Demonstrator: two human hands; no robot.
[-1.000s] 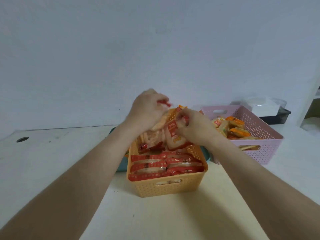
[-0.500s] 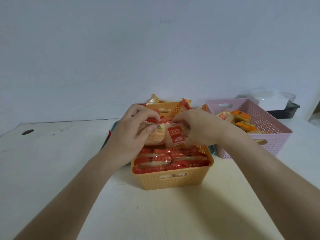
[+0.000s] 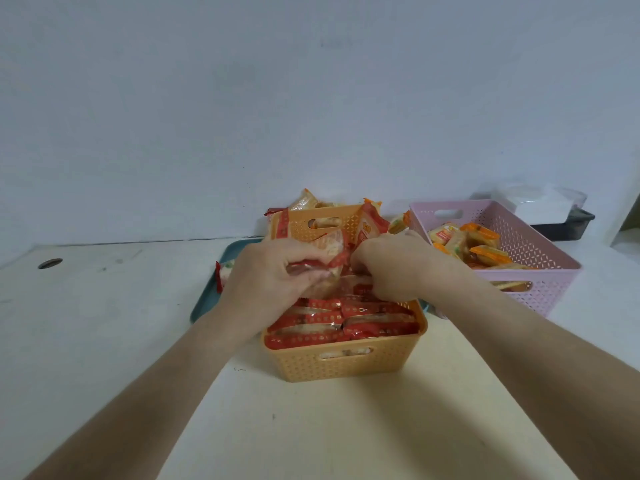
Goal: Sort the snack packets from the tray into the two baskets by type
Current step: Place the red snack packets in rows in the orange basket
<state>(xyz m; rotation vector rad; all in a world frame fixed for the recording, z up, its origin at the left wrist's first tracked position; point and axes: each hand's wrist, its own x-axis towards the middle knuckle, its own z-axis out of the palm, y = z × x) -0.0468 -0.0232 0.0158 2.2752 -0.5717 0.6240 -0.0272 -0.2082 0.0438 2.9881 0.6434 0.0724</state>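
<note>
Over the orange basket, both hands, left and right, curl knuckles-up, pinching red packets.

The orange basket is packed with red-edged packets laid flat in rows. Right of it, the pink basket holds orange-edged packets. Behind it, the teal tray is partly hidden.
</note>
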